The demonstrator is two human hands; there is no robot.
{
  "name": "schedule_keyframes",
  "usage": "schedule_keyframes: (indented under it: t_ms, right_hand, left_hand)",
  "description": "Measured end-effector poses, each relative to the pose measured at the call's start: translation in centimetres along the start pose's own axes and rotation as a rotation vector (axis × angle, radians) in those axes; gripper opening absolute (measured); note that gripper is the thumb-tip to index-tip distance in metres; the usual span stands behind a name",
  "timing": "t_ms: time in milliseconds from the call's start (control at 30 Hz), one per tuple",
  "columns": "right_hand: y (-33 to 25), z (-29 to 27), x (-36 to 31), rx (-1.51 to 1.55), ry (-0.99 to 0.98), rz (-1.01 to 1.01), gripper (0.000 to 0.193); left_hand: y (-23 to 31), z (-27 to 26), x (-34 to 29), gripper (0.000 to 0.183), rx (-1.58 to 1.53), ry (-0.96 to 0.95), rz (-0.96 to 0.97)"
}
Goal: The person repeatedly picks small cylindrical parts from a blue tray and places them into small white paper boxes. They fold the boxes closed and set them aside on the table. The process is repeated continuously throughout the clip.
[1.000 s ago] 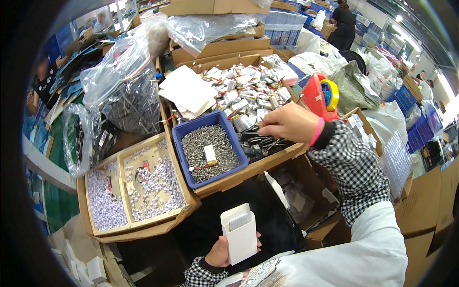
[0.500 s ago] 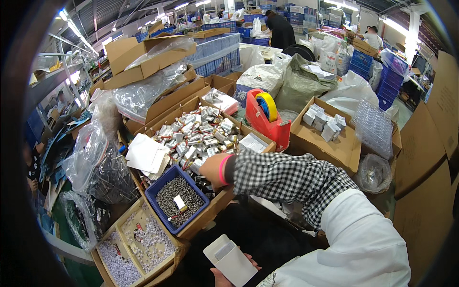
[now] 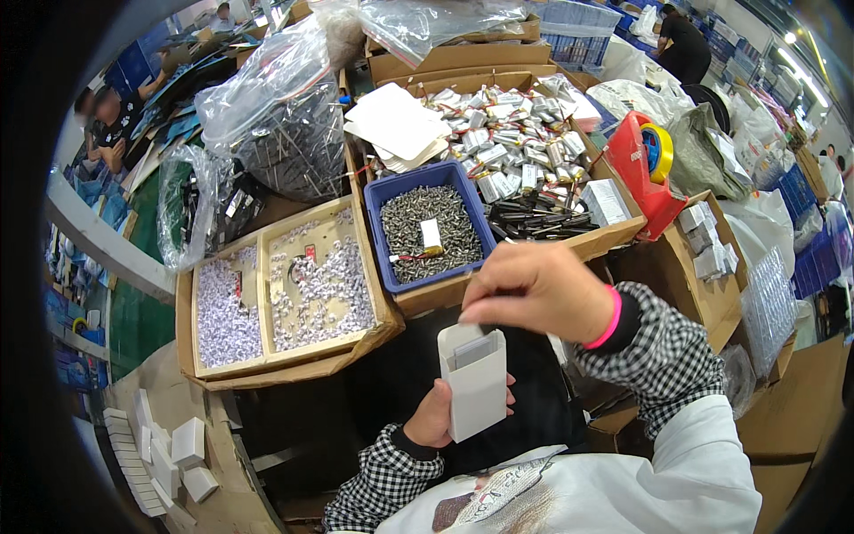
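Observation:
My left hand (image 3: 434,415) is wrapped round an open white carton box (image 3: 478,389), held upright low in front of me. Its top flap stands up, and a flat grey-white piece shows in the mouth. Just above that mouth is my right hand (image 3: 544,289), thumb and fingers pinched together; whatever they hold, if anything, is blurred. Beyond it, a blue tray (image 3: 389,276) of small metal screws carries one silver battery (image 3: 431,235) with a wire. Dark slender rods (image 3: 543,216) lie behind the right hand, below a heap of silver wired batteries (image 3: 525,147).
A two-part wooden tray (image 3: 265,294) of small whitish pieces stands left. White cards (image 3: 398,125) lie by the batteries. A red tape dispenser (image 3: 639,178) and a carton of small white boxes (image 3: 709,249) are right. More white boxes (image 3: 188,442) lie lower left. Co-workers are in the background.
My right hand has come from the battery carton back to the white box. The left hand has brought the box up into fuller view. My view has swung left and down.

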State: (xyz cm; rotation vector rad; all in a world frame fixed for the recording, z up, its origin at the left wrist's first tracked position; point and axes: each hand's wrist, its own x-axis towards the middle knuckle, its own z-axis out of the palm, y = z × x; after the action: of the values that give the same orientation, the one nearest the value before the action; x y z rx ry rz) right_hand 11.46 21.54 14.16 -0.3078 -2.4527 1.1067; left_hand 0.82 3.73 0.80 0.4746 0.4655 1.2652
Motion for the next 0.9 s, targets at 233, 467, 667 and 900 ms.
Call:
schedule_keyframes:
  t_ms: [233, 467, 667, 900]
  right_hand:
    - [-0.8, 1.8, -0.5, 0.016, 0.013, -0.110, 0.019]
    - [-2.2, 3.2, -0.8, 0.392, 0.001, 0.290, 0.028]
    - [-1.7, 3.6, 0.2, -0.201, 0.090, -0.282, 0.013]
    - [2.2, 0.7, 6.2, -0.472, 0.069, -0.124, 0.013]
  left_hand:
    - [0.4, 0.4, 0.1, 0.092, 0.013, 0.006, 0.022]
    - [-0.1, 0.1, 0.4, 0.095, 0.103, 0.001, 0.096]
    - [0.6, -0.5, -0.4, 0.102, 0.141, 0.034, 0.177]
    - [0.8, -0.8, -1.7, 0.113, 0.050, 0.089, 0.216]
